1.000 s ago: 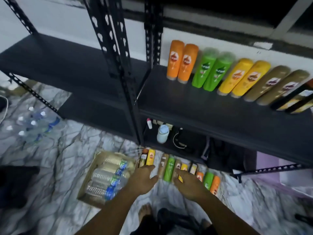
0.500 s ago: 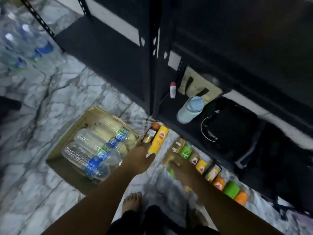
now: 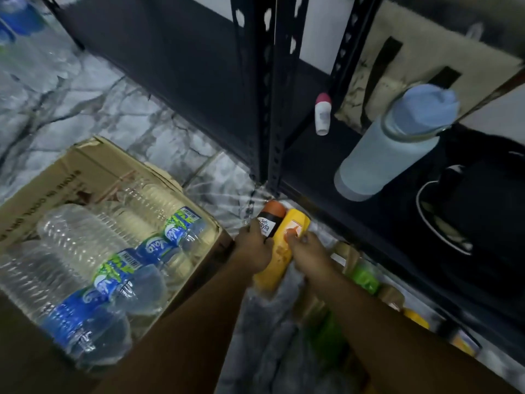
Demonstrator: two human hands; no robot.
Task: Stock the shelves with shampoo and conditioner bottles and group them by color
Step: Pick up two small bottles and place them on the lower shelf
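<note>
down on the floor at the foot of the shelf post (image 3: 272, 123), my left hand (image 3: 252, 247) has its fingers wrapped round the dark bottle with the orange cap (image 3: 270, 220). my right hand (image 3: 308, 251) is clenched on the yellow bottle (image 3: 279, 260) touching it, thumb on the label. the picture is smeared here, so i cannot tell whether they stand on the floor or are already tipped off it. lifting two at once, i judge a smooth bottle could slip and knock into the row of other bottles (image 3: 365, 275) just to my right, scattering it. on the way up a cap could catch the post or the edge of the bottom shelf (image 3: 306, 155) close above. the cardboard box (image 3: 113, 163) of water bottles (image 3: 119, 245) crowds my left wrist. a pale blue flask (image 3: 392, 149), a small pink-capped roll-on (image 3: 323, 115) and a black bag (image 3: 483, 217) sit on that bottom shelf, so this end of it looks a poor place to stock.
</note>
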